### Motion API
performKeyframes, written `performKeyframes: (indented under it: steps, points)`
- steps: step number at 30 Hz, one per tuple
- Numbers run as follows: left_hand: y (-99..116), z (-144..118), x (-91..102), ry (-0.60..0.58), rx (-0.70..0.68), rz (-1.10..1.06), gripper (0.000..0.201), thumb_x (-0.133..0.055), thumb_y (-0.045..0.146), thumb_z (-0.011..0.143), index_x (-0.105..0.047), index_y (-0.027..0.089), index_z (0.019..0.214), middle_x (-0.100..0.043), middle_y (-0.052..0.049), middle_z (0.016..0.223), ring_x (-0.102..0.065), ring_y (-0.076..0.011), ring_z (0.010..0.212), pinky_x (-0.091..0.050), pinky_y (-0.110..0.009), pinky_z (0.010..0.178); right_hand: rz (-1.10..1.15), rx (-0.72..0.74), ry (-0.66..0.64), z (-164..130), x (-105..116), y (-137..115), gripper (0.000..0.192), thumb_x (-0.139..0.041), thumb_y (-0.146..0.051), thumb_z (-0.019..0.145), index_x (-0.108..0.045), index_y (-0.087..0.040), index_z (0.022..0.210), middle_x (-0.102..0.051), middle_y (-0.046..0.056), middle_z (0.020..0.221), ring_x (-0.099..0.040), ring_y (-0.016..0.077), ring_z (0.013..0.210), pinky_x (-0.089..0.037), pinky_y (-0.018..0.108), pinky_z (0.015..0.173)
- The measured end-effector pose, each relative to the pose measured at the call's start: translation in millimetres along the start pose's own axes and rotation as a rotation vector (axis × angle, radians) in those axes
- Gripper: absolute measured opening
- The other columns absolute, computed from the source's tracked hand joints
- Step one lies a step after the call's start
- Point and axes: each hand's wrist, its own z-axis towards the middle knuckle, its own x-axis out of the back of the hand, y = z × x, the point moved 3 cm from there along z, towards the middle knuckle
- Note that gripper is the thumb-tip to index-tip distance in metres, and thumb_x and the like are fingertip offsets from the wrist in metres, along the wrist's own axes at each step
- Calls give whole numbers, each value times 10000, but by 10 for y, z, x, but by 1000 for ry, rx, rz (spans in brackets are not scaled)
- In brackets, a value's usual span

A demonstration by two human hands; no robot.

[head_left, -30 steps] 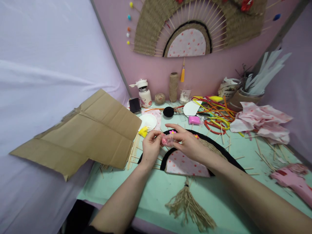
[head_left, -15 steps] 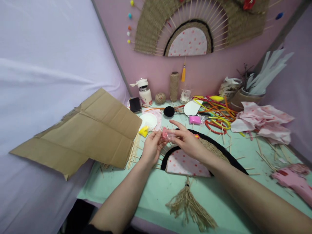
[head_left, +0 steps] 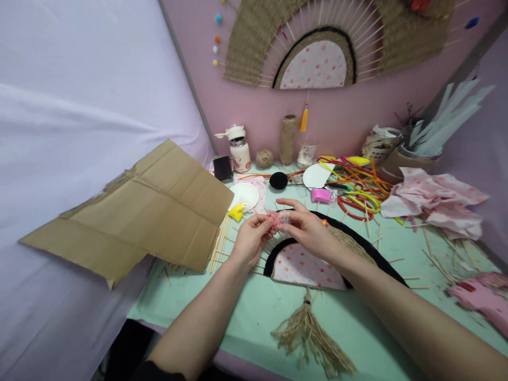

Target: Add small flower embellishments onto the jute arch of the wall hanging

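Observation:
A small clear plastic packet with something pink-red in it (head_left: pixel 277 219) is pinched between both my hands. My left hand (head_left: pixel 253 239) grips its left end with thumb and fingers. My right hand (head_left: pixel 308 227) holds the other end, its index finger stretched out. Under and behind my hands lies a fan-shaped piece with a black rim (head_left: pixel 375 248), woven twine and thin sticks. At its middle is a half-round of dotted pink cloth (head_left: pixel 304 267). A twine tassel (head_left: pixel 313 338) hangs off its near edge onto the table.
Cardboard (head_left: pixel 130 211) leans at left beside thin sticks (head_left: pixel 220 246). A yellow packet (head_left: pixel 237 212), pink packet (head_left: pixel 320 195) and black oval (head_left: pixel 278 180) lie behind. Coloured strips (head_left: pixel 365 193) and crumpled cloth (head_left: pixel 436 201) are at right, with a pink glue gun (head_left: pixel 478 299).
The whole view has shifted slightly, so things sit a little further right. Both hands still hold the packet at nearly the same place, and its clear plastic looks more spread.

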Motion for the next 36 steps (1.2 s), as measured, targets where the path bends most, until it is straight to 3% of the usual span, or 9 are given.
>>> performKeyframes:
  steps: [6, 13, 19, 24, 27, 31, 33, 36]
  points:
    - [4, 9, 6, 39, -13, -99, 380, -900, 311, 584, -583, 140, 705, -606, 38, 672, -531, -41, 595, -448, -154, 593, 22, 32, 0, -16, -16, -39, 150, -630, -264, 876, -769, -281, 933, -519, 46, 1403, -521, 230, 1296, -414, 372, 1084]
    - [39, -19, -21, 32, -177, 30, 449, -845, 446, 638, -499, 172, 720, -546, 62, 651, -465, -48, 566, -417, -163, 556, 59, -42, 60, -4, -29, 23, 262, -642, -290, 863, -749, -300, 1103, -539, 58, 1414, -579, 237, 1231, -471, 379, 1022]
    - [32, -14, -6, 36, -223, 147, 387, -788, 449, 706, -517, 177, 755, -541, 62, 665, -490, -53, 569, -425, -169, 557, 155, -37, 42, -12, -33, -35, 248, -628, -290, 870, -763, -274, 1077, -746, 45, 1121, -678, 224, 1058, -512, 381, 968]
    - [54, 1, 41, 113, -309, 220, 313, -753, 420, 761, -572, 183, 859, -584, 29, 823, -573, -72, 710, -484, -188, 658, 45, 19, 123, -29, -4, -82, 251, -609, -260, 882, -758, -267, 1084, -744, 50, 1120, -680, 221, 1044, -518, 372, 947]
    - [57, -29, 6, 84, -236, 163, 402, -816, 404, 701, -566, 199, 940, -619, 11, 927, -622, -97, 781, -524, -233, 724, -70, 108, 159, -45, 0, -97, 276, -584, -238, 900, -737, -271, 1127, -718, 60, 1163, -665, 216, 1067, -514, 372, 959]
    - [31, -63, -77, -54, -17, 14, 469, -881, 344, 629, -589, 167, 950, -660, -6, 856, -639, -101, 746, -529, -227, 709, -132, 166, 162, -66, -37, -103, 291, -554, -236, 924, -718, -266, 1163, -679, 73, 1232, -644, 214, 1120, -505, 378, 988]
    - [56, -47, -61, -24, -13, -59, 426, -893, 276, 611, -604, 152, 897, -657, 9, 813, -625, -76, 699, -516, -186, 662, -144, 170, 155, -63, -44, -119, 268, -558, -244, 925, -731, -258, 1129, -688, 76, 1215, -652, 213, 1107, -506, 379, 985]
    - [115, 11, 23, 115, -31, -180, 352, -870, 148, 615, -602, 156, 844, -630, 51, 730, -584, -40, 604, -492, -139, 576, -146, 182, 142, -16, 58, -149, 215, -575, -263, 917, -764, -240, 1017, -726, 75, 1134, -681, 206, 1037, -522, 364, 949]
